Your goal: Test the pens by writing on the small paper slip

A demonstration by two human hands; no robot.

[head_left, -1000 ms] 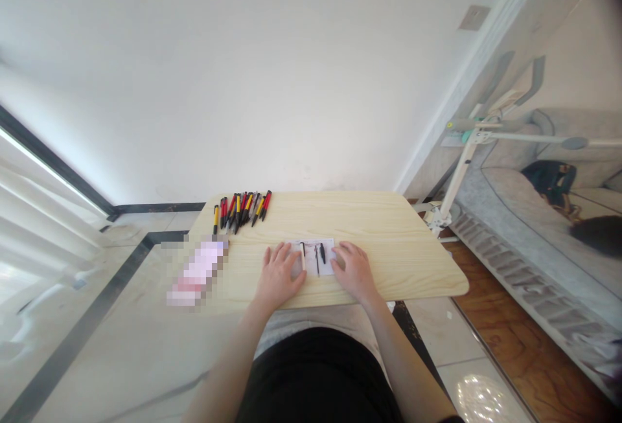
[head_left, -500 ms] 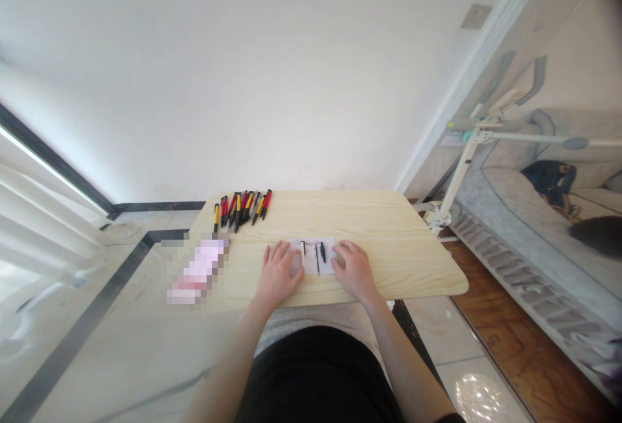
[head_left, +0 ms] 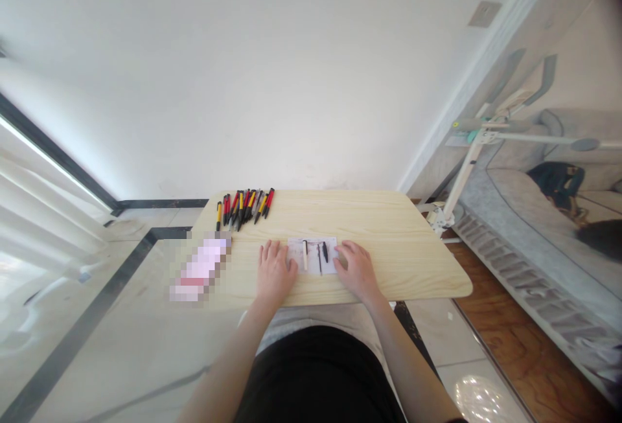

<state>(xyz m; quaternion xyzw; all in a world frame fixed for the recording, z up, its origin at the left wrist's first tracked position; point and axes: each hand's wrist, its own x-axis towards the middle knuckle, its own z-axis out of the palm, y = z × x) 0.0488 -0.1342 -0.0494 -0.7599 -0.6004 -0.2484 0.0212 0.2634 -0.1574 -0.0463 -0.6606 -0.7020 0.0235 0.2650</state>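
Observation:
A small white sheet of paper [head_left: 313,267] lies on the table between my hands. Three pen parts rest on it: a pale barrel with a dark top [head_left: 305,256], a thin dark refill [head_left: 319,259] and a short black piece [head_left: 325,252]. My left hand [head_left: 276,271] lies flat on the wood at the paper's left edge, fingers stretched out, holding nothing. On the other side, my right hand [head_left: 356,269] rests with spread fingers, its thumb side by the paper's right edge; nothing is in it.
Several red, yellow and grey pens with black parts [head_left: 245,208] lie bunched at the table's back left. A blurred-out pinkish object [head_left: 201,267] is at the left edge. The light wooden table [head_left: 413,267] meets a white wall; white exercise equipment [head_left: 461,180] stands to the right.
My left hand has drawn back slightly left, off the paper and away from the pale barrel. My right hand stays beside the paper. The whole view has shifted a little.

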